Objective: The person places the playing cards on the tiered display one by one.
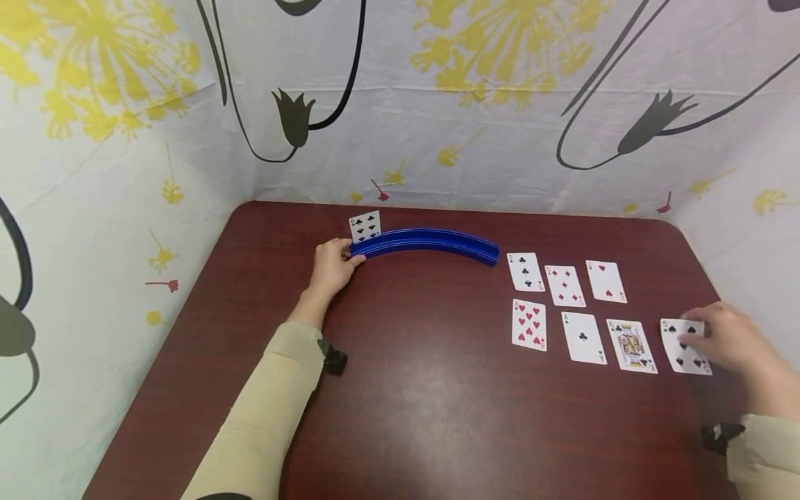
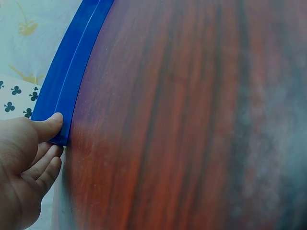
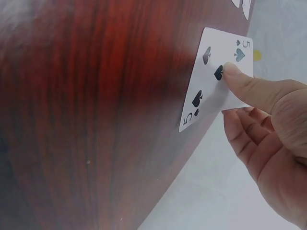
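Head: one curved blue rack (image 1: 431, 239) pinched at left end by left grip (image 1: 331, 269); one six of clubs (image 1: 366, 226) stood there. One white five of spades (image 1: 675, 355) pinched at right side by right grip (image 1: 731, 338); six other cards (image 1: 584, 340) laid on bench (image 1: 437, 389). Left wrist: pale line seen along rack, beyond grip. Right wrist: black pips seen; card partly covered by grip.

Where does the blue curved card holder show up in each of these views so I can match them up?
Head: the blue holder lies near the picture's center, toward the far edge of the table.
Left wrist: it slants from the top edge down to the left hand, left of center.
Right wrist: it is not in this picture.
Landmark shared by head and left wrist: the six of clubs at the holder's hand-held end.
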Motion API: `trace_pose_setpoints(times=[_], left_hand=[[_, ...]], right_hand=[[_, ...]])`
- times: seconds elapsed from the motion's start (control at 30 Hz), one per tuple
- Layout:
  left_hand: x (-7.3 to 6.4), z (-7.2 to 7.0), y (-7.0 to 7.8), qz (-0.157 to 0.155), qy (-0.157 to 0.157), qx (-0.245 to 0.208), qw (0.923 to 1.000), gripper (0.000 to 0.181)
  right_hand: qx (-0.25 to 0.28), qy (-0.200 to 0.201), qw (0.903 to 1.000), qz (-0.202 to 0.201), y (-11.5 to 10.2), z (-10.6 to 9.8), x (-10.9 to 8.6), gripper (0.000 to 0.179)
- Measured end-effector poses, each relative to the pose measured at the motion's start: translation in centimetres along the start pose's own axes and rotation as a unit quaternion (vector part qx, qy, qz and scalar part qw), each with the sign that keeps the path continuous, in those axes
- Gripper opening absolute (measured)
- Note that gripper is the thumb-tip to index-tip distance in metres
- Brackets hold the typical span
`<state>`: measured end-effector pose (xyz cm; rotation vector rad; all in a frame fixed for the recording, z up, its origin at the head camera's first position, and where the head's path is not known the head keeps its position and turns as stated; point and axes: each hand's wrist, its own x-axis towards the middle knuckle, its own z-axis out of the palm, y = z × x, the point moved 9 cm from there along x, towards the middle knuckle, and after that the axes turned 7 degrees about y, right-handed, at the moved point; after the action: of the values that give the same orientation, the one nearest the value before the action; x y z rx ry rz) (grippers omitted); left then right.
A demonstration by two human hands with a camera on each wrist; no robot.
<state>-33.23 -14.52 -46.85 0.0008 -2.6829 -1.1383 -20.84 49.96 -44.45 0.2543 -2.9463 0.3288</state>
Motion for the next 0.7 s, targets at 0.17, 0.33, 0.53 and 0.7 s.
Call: trace_pose_setpoints(times=[0.17, 0.33, 0.53, 0.7], left_hand=[[0.0, -0.1, 0.0, -0.003, 0.0, 0.001, 1.0, 0.046], [0.0, 0.0, 0.0, -0.004, -0.002, 0.001, 1.0, 0.046], [0.0, 0.0, 0.0, -0.003, -0.007, 0.002, 1.0, 0.046], [0.0, 0.0, 0.0, -0.003, -0.009, 0.005, 0.9999, 0.046]], right_hand=[[-0.004, 0.017, 0.9998, 0.008, -0.1, -0.9, 0.1, 0.021], [-0.006, 0.056, 0.9983, 0.013, -0.6, -2.4, 0.3, 0.016], [0.01, 0.083, 0.9957, 0.041, -0.7, -3.6, 0.4, 0.014], [0.018, 0.123, 0.9913, 0.045, -0.8, -4.5, 0.4, 0.013]])
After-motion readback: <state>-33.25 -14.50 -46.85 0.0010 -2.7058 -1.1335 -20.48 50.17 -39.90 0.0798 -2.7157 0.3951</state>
